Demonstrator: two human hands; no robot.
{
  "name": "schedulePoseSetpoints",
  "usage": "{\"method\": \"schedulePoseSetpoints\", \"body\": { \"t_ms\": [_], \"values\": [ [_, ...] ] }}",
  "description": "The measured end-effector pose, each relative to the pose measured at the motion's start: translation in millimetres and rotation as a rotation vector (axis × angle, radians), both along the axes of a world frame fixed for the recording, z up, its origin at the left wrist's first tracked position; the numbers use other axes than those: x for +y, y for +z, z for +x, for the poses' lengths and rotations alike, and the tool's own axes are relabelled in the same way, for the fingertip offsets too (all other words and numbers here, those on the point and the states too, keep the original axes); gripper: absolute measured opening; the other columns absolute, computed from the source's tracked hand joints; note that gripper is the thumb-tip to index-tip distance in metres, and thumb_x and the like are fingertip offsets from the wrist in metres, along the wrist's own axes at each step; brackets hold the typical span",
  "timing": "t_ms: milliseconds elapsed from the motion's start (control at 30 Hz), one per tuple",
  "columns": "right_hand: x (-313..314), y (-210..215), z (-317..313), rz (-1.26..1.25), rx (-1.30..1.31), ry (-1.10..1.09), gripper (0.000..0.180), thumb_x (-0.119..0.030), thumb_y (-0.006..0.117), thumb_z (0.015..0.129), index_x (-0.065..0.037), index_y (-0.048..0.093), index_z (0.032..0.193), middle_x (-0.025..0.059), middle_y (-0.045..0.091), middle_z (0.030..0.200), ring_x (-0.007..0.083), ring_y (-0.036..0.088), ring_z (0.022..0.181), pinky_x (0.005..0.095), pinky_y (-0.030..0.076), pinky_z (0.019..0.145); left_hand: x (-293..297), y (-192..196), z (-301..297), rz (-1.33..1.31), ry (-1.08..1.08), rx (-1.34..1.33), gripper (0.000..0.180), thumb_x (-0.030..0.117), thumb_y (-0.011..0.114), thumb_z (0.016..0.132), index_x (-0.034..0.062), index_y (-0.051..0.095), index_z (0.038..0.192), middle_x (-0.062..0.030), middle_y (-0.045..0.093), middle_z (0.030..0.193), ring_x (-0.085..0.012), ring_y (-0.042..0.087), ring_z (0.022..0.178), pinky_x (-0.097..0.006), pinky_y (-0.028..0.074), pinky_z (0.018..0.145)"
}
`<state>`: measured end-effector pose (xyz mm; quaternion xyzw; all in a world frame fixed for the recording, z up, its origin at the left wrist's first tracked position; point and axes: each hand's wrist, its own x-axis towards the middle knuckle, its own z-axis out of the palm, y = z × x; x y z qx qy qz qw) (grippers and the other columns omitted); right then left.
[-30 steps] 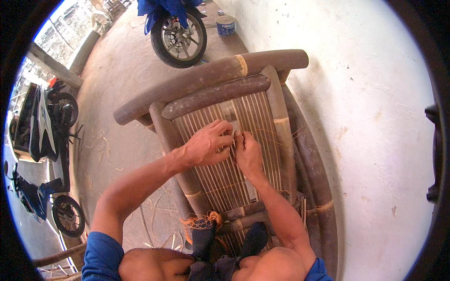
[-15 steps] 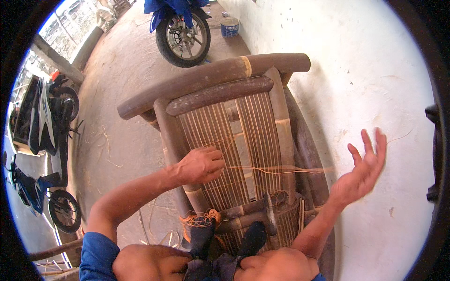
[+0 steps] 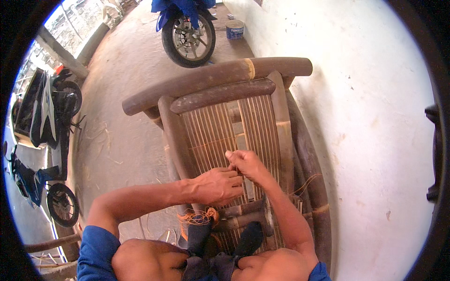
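A bamboo chair frame (image 3: 213, 77) lies in front of me, its panel of thin upright slats (image 3: 211, 133) facing up. My left hand (image 3: 216, 186) rests flat on the lower slats. My right hand (image 3: 244, 164) is beside it, fingers pinched on a thin orange-tan binding strand (image 3: 236, 168) at the slats. Loose strands (image 3: 307, 183) trail off to the right of the frame. A tangled bundle of orange strand (image 3: 199, 217) sits near my knees.
A white wall (image 3: 370, 117) runs along the right. A motorcycle's wheel (image 3: 188, 40) and a small blue can (image 3: 235, 29) stand beyond the chair. More motorcycles (image 3: 44, 107) are parked at the left on the concrete floor (image 3: 122, 136), with scraps of fibre.
My right hand, which was flung out to the right pulling the strand taut, has come back to the slats beside my left hand. The left hand stayed on the panel.
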<state>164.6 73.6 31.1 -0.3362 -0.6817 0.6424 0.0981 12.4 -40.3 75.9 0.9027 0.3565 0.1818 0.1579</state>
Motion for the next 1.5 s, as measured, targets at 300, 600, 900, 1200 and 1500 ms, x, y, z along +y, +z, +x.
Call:
{"method": "schedulePoseSetpoints", "body": {
  "t_ms": [300, 600, 900, 1200, 1500],
  "values": [
    [-31, 3, 14, 0.944, -0.158, 0.079, 0.018, -0.010, 0.073, 0.090, -0.004, 0.070, 0.106, 0.0200, 0.067, 0.111, 0.0410, 0.066, 0.108, 0.0452, 0.055, 0.087, 72, 6, -62, 0.243, 0.352, 0.013, 0.023, 0.015, 0.070, 0.088, 0.0065, 0.068, 0.109, -0.0085, 0.067, 0.101, -0.0320, 0.062, 0.104, -0.047, 0.050, 0.095],
    [-17, 12, 5, 1.169, 0.247, 0.133, 0.013, -0.007, 0.074, 0.086, 0.001, 0.069, 0.095, 0.0177, 0.063, 0.116, 0.0384, 0.061, 0.118, 0.0476, 0.054, 0.100, 129, -25, -66, 0.022, 0.175, 0.651, 0.017, 0.029, 0.067, 0.089, 0.0163, 0.074, 0.099, -0.0024, 0.070, 0.102, -0.0219, 0.064, 0.113, -0.054, 0.030, 0.119],
    [6, 0, -18, 0.847, 0.349, 0.181, 0.019, -0.015, 0.066, 0.090, -0.005, 0.058, 0.076, 0.0173, 0.062, 0.075, 0.0396, 0.063, 0.073, 0.0518, 0.053, 0.076, 129, -21, -79, 0.145, 0.168, 0.470, 0.015, 0.028, 0.064, 0.091, 0.0147, 0.072, 0.088, -0.0053, 0.067, 0.099, -0.0257, 0.063, 0.108, -0.050, 0.035, 0.116],
    [-3, 5, -30, 0.901, 0.254, 0.330, 0.027, -0.017, 0.060, 0.096, -0.003, 0.055, 0.074, 0.0189, 0.058, 0.067, 0.0402, 0.059, 0.063, 0.0508, 0.047, 0.067, 135, -35, -99, 0.221, 0.164, 0.144, 0.030, 0.020, 0.066, 0.089, 0.0069, 0.068, 0.115, -0.0114, 0.070, 0.119, -0.0296, 0.064, 0.119, -0.047, 0.039, 0.119],
    [105, 51, -85, 0.023, 0.262, -0.061, 0.039, -0.025, 0.053, 0.104, -0.008, 0.050, 0.069, -0.0005, 0.045, 0.060, 0.0108, 0.041, 0.057, 0.0337, 0.037, 0.053, 135, -37, -98, 0.326, 0.168, 0.136, 0.023, 0.020, 0.068, 0.088, 0.0069, 0.073, 0.107, -0.0095, 0.073, 0.116, -0.0253, 0.065, 0.119, -0.044, 0.041, 0.119]
  ]
}}
